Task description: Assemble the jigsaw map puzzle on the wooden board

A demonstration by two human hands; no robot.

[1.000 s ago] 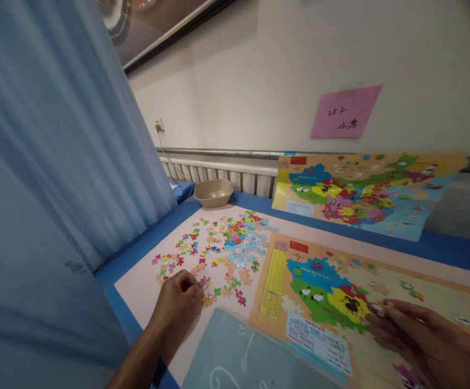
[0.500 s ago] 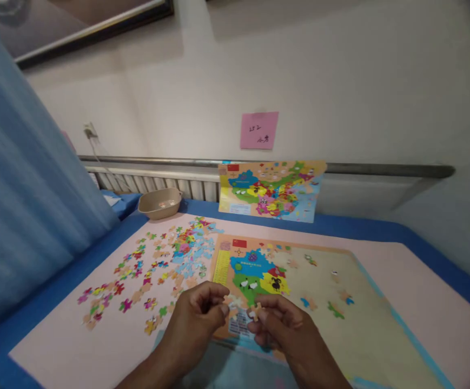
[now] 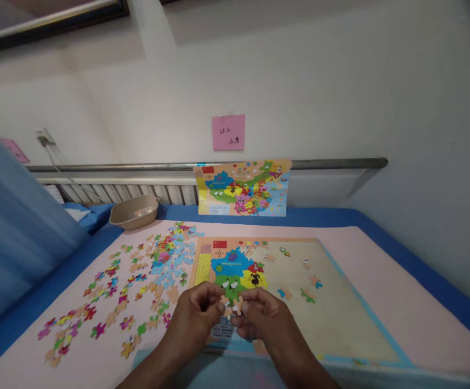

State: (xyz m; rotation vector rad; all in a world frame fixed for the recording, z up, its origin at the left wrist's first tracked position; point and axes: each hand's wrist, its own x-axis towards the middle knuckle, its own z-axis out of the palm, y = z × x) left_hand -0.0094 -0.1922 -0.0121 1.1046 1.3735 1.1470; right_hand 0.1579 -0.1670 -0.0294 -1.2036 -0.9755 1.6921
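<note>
Position: two small orange puzzle pieces are held over the left part of the puzzle board (image 3: 319, 329), between its near edge and the green printed area. The left hand (image 3: 188, 319) pinches the left piece (image 3: 227, 306) by its outer side, thumb against forefinger. The right hand (image 3: 273, 319) pinches the right piece (image 3: 238, 306) likewise. The inner sides of the pieces meet or overlap; whether the tabs are interlocked cannot be told.

Handling: each piece is probably very light, thin and fairly stiff, like pressed card. The printed face may be smooth, but a light pinch should suffice. The narrow tabs are likely the weakest points; twisting could crease or tear them.

Grip: hold at the broad body or outer side, fingertips clear of the mating edge. Bring the edges together flat, without bending. If joined, support both pieces, as the seam may part.

Surroundings: loose pieces (image 3: 99, 330) lie on the pink sheet (image 3: 381, 265) beyond the board's left edge. A beige basket (image 3: 120, 223) stands by the sheet's far left corner.
</note>
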